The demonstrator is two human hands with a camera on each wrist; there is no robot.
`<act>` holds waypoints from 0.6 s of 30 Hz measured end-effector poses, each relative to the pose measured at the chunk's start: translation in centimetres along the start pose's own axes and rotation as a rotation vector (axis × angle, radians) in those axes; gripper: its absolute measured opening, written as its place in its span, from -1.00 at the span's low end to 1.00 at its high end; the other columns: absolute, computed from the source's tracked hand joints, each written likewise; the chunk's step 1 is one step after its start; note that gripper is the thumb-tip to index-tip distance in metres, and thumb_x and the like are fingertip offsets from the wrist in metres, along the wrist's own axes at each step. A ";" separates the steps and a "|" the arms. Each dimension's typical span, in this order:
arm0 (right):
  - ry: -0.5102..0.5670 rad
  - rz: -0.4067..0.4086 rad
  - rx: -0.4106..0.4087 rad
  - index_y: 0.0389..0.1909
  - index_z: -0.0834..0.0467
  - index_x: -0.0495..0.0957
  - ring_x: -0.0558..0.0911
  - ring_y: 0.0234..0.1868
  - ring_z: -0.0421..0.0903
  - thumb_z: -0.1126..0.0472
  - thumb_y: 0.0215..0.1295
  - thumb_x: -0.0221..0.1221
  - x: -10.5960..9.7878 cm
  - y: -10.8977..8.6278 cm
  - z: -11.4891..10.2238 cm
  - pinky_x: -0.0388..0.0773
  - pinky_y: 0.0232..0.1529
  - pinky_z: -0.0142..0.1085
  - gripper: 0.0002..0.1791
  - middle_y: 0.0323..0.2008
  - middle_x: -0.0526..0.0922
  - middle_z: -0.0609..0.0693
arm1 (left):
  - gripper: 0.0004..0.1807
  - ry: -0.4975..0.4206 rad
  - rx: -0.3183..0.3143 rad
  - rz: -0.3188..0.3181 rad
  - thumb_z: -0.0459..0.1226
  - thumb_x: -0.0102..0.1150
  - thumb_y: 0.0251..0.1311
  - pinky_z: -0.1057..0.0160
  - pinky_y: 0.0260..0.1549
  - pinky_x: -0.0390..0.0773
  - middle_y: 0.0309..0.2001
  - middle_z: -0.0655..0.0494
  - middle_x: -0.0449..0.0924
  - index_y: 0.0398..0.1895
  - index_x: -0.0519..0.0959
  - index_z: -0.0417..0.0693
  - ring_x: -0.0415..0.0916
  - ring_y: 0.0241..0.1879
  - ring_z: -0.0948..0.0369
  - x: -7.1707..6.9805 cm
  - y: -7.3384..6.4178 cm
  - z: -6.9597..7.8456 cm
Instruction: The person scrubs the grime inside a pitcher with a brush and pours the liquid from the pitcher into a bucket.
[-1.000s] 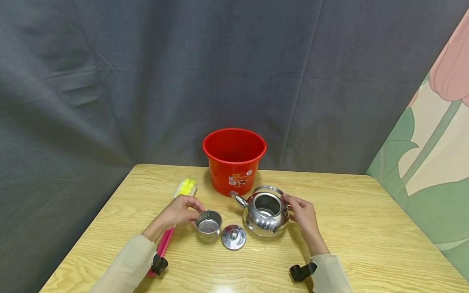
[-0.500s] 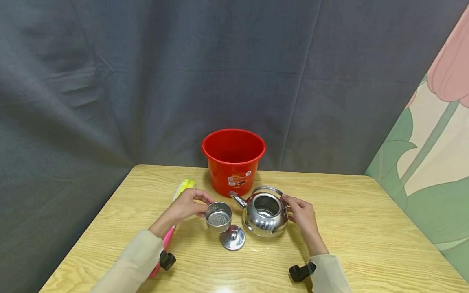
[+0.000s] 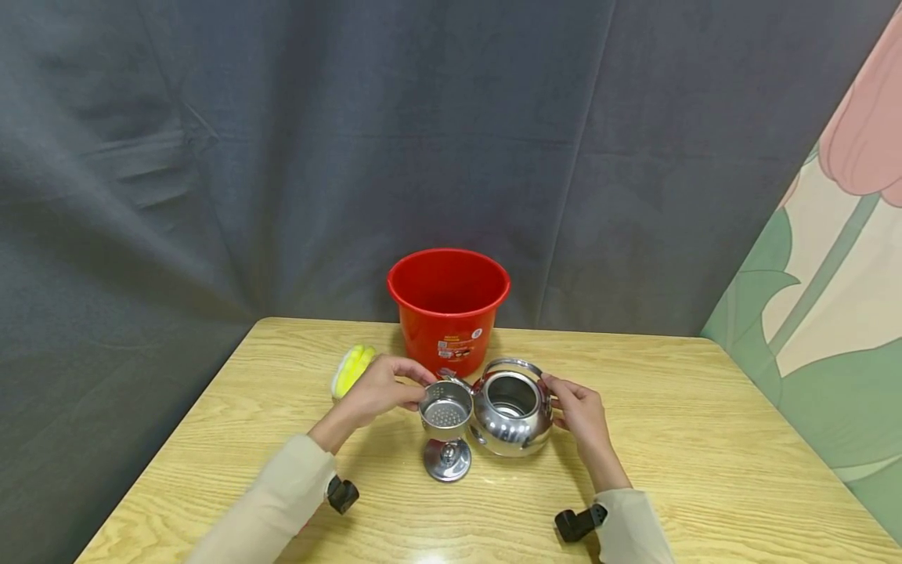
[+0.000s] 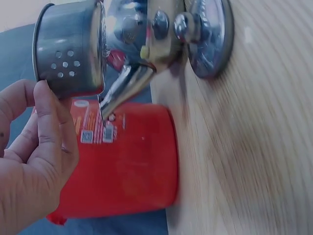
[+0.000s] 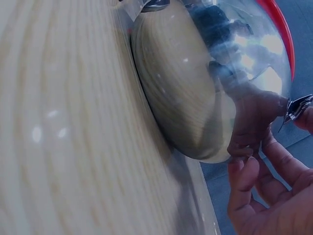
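My left hand (image 3: pixel 384 390) pinches the rim of a small steel strainer basket (image 3: pixel 446 415), its floor and side dotted with holes. It is raised above the table, in front of the spout of a shiny steel teakettle (image 3: pixel 513 431). In the left wrist view, thumb and fingers meet at the edge of the strainer basket (image 4: pixel 73 54). The kettle stands upright and lidless, handle raised. My right hand (image 3: pixel 583 411) grips it at the handle's right base; in the right wrist view, fingertips touch the kettle body (image 5: pixel 190 93). The knobbed lid (image 3: pixel 445 468) lies below the basket.
A red bucket (image 3: pixel 451 313) stands behind the kettle spout. Left of it lies a yellow and white brush-like head (image 3: pixel 352 370); its pink handle is mostly hidden under my left arm. The wooden table (image 3: pixel 676 423) meets a dark grey curtain (image 3: pixel 352 157) at the back.
My left hand has lifted the strainer basket and carried it right, from beside the lid to the kettle's spout. The right hand and kettle have stayed in place.
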State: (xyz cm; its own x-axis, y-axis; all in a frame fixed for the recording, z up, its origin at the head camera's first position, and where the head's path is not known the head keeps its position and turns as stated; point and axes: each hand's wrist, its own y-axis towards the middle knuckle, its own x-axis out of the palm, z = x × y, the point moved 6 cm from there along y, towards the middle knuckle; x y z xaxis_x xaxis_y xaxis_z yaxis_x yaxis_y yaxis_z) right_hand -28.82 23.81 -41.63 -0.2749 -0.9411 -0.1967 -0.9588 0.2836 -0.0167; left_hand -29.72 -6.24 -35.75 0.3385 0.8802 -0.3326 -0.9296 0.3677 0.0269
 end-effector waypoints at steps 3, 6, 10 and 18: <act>0.003 -0.001 0.007 -0.10 0.24 0.63 0.55 -0.29 -0.18 -0.18 0.18 0.17 0.0 0.0 0.0 0.54 -0.42 -0.31 -0.44 -0.19 0.65 -0.04 | -0.81 -0.012 0.008 -0.012 -0.42 0.19 0.01 0.19 -0.39 0.63 -0.28 -0.02 0.59 -0.27 0.66 -0.19 0.57 -0.42 0.13 0.7 0.2 0.3; 0.003 -0.002 0.015 -0.09 0.23 0.63 0.56 -0.29 -0.17 -0.19 0.18 0.17 0.0 0.0 -0.1 0.54 -0.45 -0.32 -0.44 -0.19 0.65 -0.04 | -0.80 -0.028 0.023 -0.020 -0.42 0.19 0.01 0.19 -0.39 0.63 -0.28 -0.01 0.60 -0.25 0.66 -0.18 0.57 -0.42 0.13 1.3 0.6 0.7; 0.014 -0.005 0.029 -0.09 0.23 0.63 0.57 -0.30 -0.17 -0.17 0.18 0.17 -0.1 -0.2 -0.2 0.53 -0.50 -0.34 -0.46 -0.19 0.64 -0.03 | -0.78 -0.053 0.045 -0.025 -0.44 0.18 0.00 0.19 -0.38 0.63 -0.28 -0.03 0.59 -0.23 0.66 -0.20 0.57 -0.41 0.12 2.0 1.0 1.2; 0.029 -0.013 0.048 -0.13 0.26 0.62 0.59 -0.30 -0.13 -0.14 0.18 0.18 0.0 -0.4 -0.3 0.53 -0.53 -0.36 -0.47 -0.21 0.65 0.00 | -0.79 -0.033 0.050 -0.030 -0.43 0.22 0.01 0.21 -0.38 0.63 -0.28 0.00 0.59 -0.24 0.67 -0.18 0.56 -0.40 0.12 3.1 1.5 2.3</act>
State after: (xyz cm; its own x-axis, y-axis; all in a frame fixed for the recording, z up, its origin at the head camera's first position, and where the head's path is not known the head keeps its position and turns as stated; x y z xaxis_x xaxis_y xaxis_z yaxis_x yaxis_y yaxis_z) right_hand -28.48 23.63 -41.36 -0.2653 -0.9495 -0.1675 -0.9579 0.2794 -0.0666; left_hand -29.75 -2.22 -34.54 0.3720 0.8775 -0.3026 -0.9106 0.4083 0.0647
